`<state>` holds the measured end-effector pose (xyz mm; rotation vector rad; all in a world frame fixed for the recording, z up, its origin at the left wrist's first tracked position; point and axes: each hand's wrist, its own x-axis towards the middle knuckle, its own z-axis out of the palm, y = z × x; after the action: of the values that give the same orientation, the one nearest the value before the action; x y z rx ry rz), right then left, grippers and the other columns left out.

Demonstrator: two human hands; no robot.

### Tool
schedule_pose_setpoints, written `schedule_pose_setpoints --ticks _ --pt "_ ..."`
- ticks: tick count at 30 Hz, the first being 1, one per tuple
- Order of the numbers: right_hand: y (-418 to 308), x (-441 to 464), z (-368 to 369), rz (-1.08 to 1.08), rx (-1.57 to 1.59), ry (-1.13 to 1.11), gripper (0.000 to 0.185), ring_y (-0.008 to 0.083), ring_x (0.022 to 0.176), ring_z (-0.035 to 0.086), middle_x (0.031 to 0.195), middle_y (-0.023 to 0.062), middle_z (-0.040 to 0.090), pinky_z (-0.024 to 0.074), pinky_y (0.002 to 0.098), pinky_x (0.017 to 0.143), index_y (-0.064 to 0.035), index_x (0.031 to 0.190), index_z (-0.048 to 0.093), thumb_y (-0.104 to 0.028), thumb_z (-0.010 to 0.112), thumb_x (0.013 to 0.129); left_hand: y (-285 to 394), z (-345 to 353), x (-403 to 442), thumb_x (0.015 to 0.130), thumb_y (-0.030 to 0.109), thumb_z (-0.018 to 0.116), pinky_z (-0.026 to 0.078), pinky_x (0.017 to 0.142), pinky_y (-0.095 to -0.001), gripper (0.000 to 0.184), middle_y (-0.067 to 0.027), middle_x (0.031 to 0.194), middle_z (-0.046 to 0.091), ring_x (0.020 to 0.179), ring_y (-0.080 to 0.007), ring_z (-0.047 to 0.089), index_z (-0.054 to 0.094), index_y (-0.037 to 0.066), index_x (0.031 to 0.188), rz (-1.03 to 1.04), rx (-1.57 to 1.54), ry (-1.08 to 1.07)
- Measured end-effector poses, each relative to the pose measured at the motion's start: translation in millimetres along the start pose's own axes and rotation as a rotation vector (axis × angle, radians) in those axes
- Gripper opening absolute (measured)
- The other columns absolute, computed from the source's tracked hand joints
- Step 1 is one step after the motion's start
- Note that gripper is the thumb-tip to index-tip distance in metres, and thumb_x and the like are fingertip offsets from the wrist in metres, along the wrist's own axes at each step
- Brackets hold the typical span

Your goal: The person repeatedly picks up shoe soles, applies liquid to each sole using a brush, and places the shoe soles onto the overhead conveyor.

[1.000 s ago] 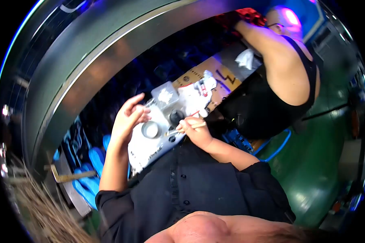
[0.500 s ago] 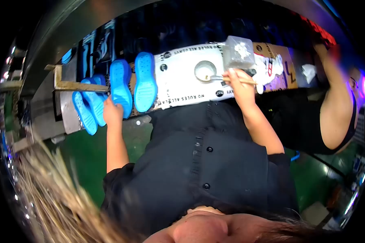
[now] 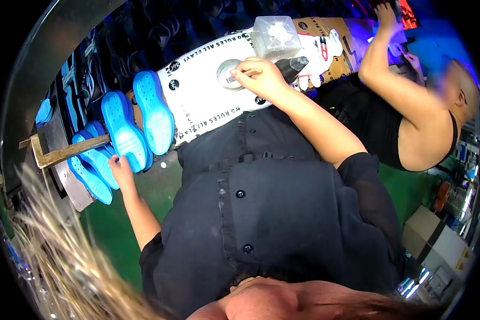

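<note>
My right hand [image 3: 264,79] is closed on a brush [image 3: 249,72] with a pale handle, its head down in a round metal cup [image 3: 222,69]. The cup stands on a white printed sheet [image 3: 194,98]. At the left, my left hand [image 3: 121,172] is at the lower end of the blue shoe soles, thumb and fingers apart. Nearest to it is a stacked blue sole [image 3: 124,128]; whether the fingertips touch it, I cannot tell. Another blue sole [image 3: 154,113] lies to the right, beside the sheet. Further blue soles [image 3: 95,160] lean at the left.
Behind the cup stands a translucent plastic box [image 3: 276,40]. A dark cone-shaped object [image 3: 292,68] and a white glove [image 3: 319,58] lie right of it. A metal bar [image 3: 72,153] juts over the left soles. A co-worker [image 3: 416,117] sits at the right, one arm raised.
My right hand has moved in over the cup, and the brush now stands steeper in it. My left hand has slid down toward the soles' lower end. The camera view has shifted and turned.
</note>
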<state>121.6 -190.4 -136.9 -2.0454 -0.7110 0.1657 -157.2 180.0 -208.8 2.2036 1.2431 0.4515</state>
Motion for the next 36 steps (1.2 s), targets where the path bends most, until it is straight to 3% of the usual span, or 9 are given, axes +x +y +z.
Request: schedule_pose_setpoints --ticks 1,3,7,9,14,20,25,29,36 --pt "0 0 0 0.008 0.004 -0.007 0.02 0.025 0.067 0.059 0.072 0.0088 0.06 0.0455 0.0318 0.059 -0.0068 0.073 0.066 -0.026 0.064 0.075 1 0 -1 0.08 0.023 0.052 0.043 0.059 -0.0352 0.03 -0.0078 0.07 0.057 0.059 -0.0239 0.054 0.049 0.0 0.099 -0.004 0.002 -0.001" --pt "0 -2 -1 0.022 0.009 -0.013 0.02 0.0254 0.067 0.059 0.072 0.0089 0.06 0.0455 0.032 0.059 -0.0068 0.073 0.066 -0.026 0.064 0.075 10 -2 -5 0.08 0.024 0.055 0.042 0.051 -0.0307 0.03 -0.005 0.08 0.059 0.06 -0.0174 0.055 0.05 0.003 0.101 -0.34 -0.707 -0.19" --pt "-8 -6 -14 0.028 0.098 -0.012 0.016 0.014 0.068 0.056 0.073 0.007 0.059 0.043 0.0264 0.061 -0.0009 0.078 0.065 -0.017 0.063 0.08 43 -17 -16 0.08 0.024 0.057 0.038 0.044 -0.0252 0.029 -0.005 0.087 0.059 0.061 -0.0118 0.054 0.051 0.005 0.101 -0.595 -0.932 -0.438" --pt "-10 -10 -19 -0.022 0.182 0.075 0.016 0.0143 0.071 0.056 0.074 0.0069 0.06 0.0429 0.0248 0.064 -0.0001 0.08 0.065 -0.015 0.06 0.083 44 -18 -13 0.08 0.027 0.058 0.035 0.039 -0.0222 0.031 -0.0047 0.09 0.06 0.063 -0.0086 0.054 0.051 0.005 0.102 -0.507 -1.118 -0.679" --pt "-20 -20 -29 -0.068 0.285 0.198 0.023 0.0124 0.066 0.054 0.075 0.0077 0.062 0.0433 0.0226 0.063 0.0015 0.082 0.066 -0.017 0.054 0.088 134 -6 -58 0.083 0.021 0.056 0.046 0.048 -0.026 0.043 -0.0106 0.106 0.055 0.08 -0.0188 0.057 0.041 0.005 0.12 -0.201 -1.23 -0.604" --pt "-42 -30 -40 0.155 0.816 0.282 0.035 0.0112 0.066 0.053 0.072 0.0096 0.06 0.0415 0.0219 0.06 0.0053 0.086 0.062 -0.025 0.046 0.092 197 22 -83 0.083 0.005 0.053 0.054 0.058 -0.0308 0.04 -0.016 0.1 0.053 0.074 -0.0207 0.06 0.035 -0.002 0.117 0.015 -0.955 -0.483" --pt "-79 -44 -46 -0.086 0.488 0.077 0.032 0.0122 0.065 0.056 0.075 0.0095 0.061 0.0432 0.0228 0.061 0.005 0.086 0.063 -0.021 0.046 0.092 232 27 -99 0.081 0.004 0.056 0.053 0.065 -0.0304 0.039 -0.016 0.099 0.055 0.078 -0.0196 0.06 0.037 -0.004 0.114 0.193 -0.911 -0.429" --pt "-84 -39 -33 -0.566 0.202 0.208 0.01 0.0217 0.056 0.057 0.063 0.0082 0.06 0.0414 0.0292 0.05 -0.0019 0.071 0.064 -0.01 0.063 0.076 233 32 -102 0.078 0.005 0.061 0.047 0.076 -0.0297 0.036 -0.0132 0.1 0.057 0.085 -0.0181 0.058 0.046 -0.004 0.109 0.333 -0.849 -0.359" --pt "-89 -39 -29 -0.573 0.134 0.154 0.009 0.0207 0.053 0.056 0.062 0.0067 0.061 0.0414 0.0298 0.05 -0.0028 0.07 0.065 -0.01 0.062 0.076 243 23 -111 0.077 0.004 0.061 0.045 0.077 -0.0284 0.024 -0.0106 0.094 0.061 0.085 -0.0156 0.058 0.055 -0.004 0.1 0.457 -0.832 -0.312"
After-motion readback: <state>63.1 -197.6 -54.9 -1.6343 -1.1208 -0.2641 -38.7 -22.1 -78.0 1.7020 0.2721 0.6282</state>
